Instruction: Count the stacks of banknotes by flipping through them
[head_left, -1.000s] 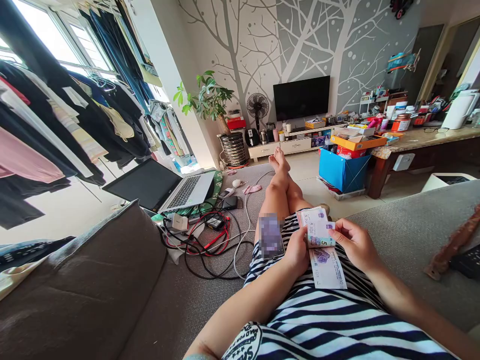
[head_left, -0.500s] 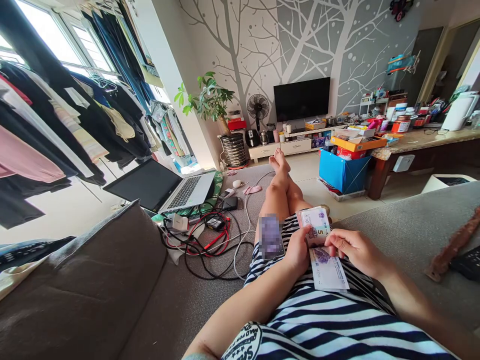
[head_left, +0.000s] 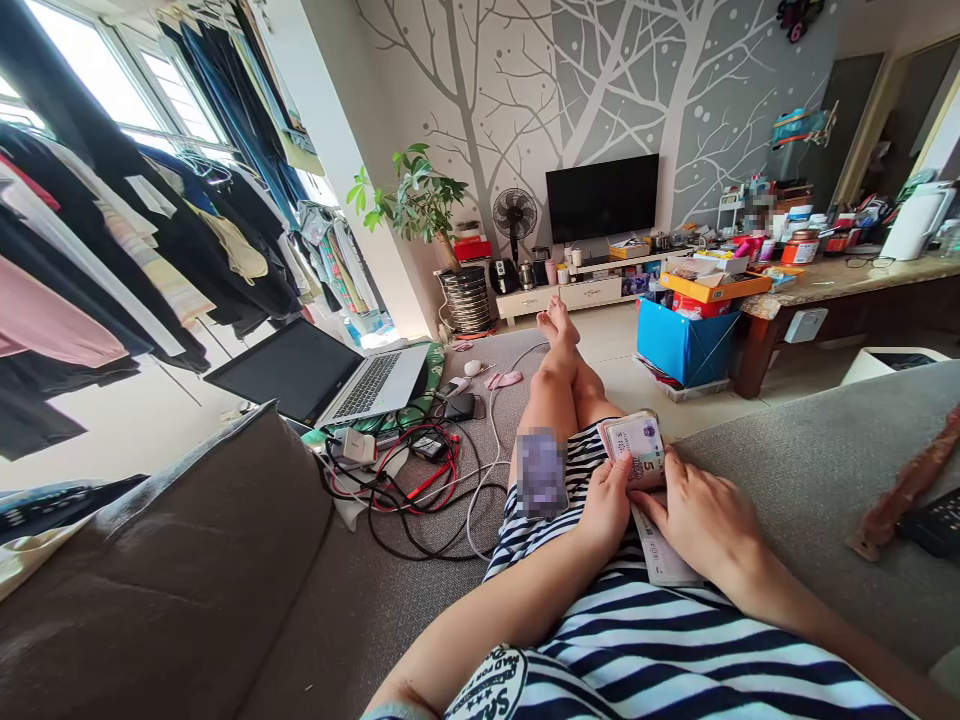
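- Head view: person reclines on a grey sofa, legs stretched out, striped dress on.
- Left hand is closed around a stack of banknotes, held up over the lap.
- Right hand lies flat, fingers together, pressing on a loose banknote on the lap; nothing pinched.
- Looks like counting partway: a note or so laid down, most still in the stack.
- Laptop and tangled cables sit at the sofa's far left edge.
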